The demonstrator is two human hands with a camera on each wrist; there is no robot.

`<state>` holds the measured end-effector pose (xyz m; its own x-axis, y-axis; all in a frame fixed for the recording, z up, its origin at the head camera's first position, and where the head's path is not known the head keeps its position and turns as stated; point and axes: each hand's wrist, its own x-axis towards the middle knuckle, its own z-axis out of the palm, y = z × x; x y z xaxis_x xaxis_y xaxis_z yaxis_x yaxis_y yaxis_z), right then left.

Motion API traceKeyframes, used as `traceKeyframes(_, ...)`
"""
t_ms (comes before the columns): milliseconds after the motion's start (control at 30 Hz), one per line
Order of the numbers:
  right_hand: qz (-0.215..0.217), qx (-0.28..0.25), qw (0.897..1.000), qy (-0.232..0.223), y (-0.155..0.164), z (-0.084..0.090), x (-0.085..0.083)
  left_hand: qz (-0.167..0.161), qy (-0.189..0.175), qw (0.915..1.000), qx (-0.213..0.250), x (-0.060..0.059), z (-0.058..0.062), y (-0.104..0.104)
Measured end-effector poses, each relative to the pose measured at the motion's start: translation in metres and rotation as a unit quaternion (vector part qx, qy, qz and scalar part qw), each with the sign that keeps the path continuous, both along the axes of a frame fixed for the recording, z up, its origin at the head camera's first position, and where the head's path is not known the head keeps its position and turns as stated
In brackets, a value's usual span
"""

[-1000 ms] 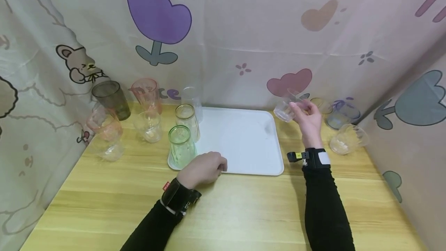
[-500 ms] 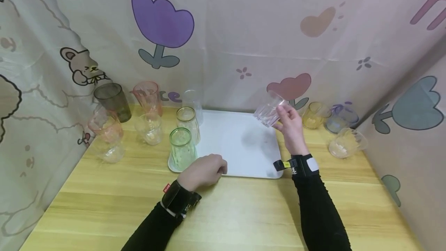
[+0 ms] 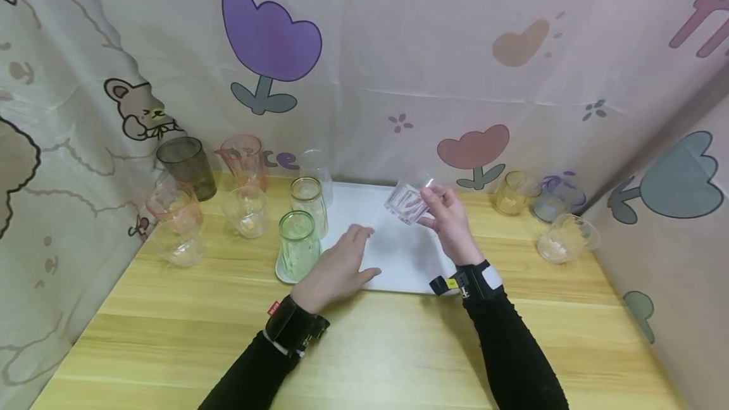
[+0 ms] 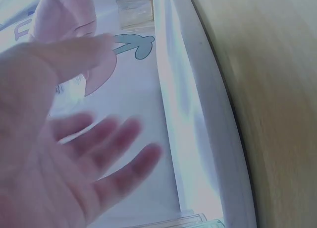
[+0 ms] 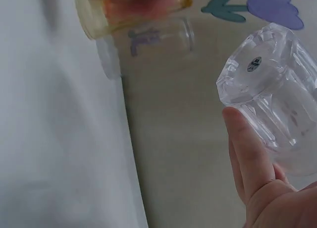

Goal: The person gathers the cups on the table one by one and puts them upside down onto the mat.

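now your right hand (image 3: 450, 220) pinches the glass (image 3: 407, 198), tilted, above the tray (image 3: 364, 207); left hand (image 3: 338, 264) flat, fingers spread, just left of it.

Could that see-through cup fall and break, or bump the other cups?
Maybe. The right hand pinches the clear glass tilted in the air above the white tray, so a loose grip could drop it. The left hand lies open on the tray, right beside the green glass, and might knock it.
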<state>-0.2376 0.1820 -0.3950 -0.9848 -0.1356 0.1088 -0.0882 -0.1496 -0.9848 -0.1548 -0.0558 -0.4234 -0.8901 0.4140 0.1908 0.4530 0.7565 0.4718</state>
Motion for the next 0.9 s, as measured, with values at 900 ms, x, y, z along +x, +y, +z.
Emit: traceKeyframes(900, 0.17, -0.075, 0.977, -0.107, -0.055, -0.019, 0.034, 0.025, 0.261, 0.9527, 0.153, -0.006, -0.003, 0.008)
